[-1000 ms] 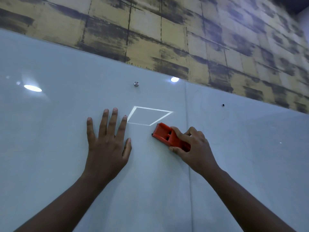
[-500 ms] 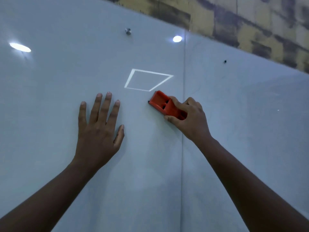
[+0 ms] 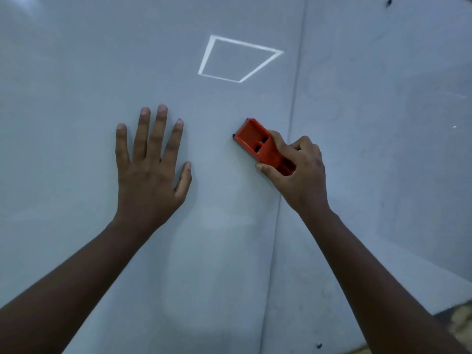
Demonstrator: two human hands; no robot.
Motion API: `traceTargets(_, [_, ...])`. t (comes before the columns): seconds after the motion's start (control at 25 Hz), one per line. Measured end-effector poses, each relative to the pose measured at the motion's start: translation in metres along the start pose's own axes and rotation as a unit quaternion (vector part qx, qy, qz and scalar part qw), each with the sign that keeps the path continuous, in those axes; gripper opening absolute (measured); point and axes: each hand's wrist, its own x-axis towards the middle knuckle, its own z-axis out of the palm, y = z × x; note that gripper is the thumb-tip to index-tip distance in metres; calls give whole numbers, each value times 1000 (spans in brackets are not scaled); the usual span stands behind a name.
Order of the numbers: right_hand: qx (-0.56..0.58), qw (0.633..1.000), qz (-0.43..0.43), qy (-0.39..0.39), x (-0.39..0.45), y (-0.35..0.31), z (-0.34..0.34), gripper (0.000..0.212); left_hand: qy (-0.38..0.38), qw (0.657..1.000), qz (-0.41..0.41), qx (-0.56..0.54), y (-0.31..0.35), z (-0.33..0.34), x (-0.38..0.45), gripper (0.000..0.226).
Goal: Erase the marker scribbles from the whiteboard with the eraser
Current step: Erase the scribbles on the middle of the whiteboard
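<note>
Wiping is under way: right hand (image 3: 298,175) grips the eraser (image 3: 263,146) against the whiteboard (image 3: 76,72), left hand (image 3: 150,159) flat, fingers spread; next, sweep toward any remaining faint marks.

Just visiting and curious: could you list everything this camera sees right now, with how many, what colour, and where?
whiteboard: one, pale grey-white, fills nearly the whole view
vertical seam: one, grey, right of centre
eraser: one, orange-red, against the board at centre
bright four-sided outline: one, white, above the eraser
faint marks: several, pale grey, right of the seam
small dark spots: two, top right and bottom
left hand: flat on the board
right hand: grips the eraser
</note>
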Motion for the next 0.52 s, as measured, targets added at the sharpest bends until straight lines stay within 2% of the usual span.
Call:
traceTargets(0.28, [25, 999, 35, 7, -66, 8, 25, 68, -43, 999, -24, 15, 22, 6, -65, 69])
traceTargets(0.52, [52, 996, 64, 18, -138, 8, 53, 66, -73, 997, -3, 6, 18, 5, -131, 66])
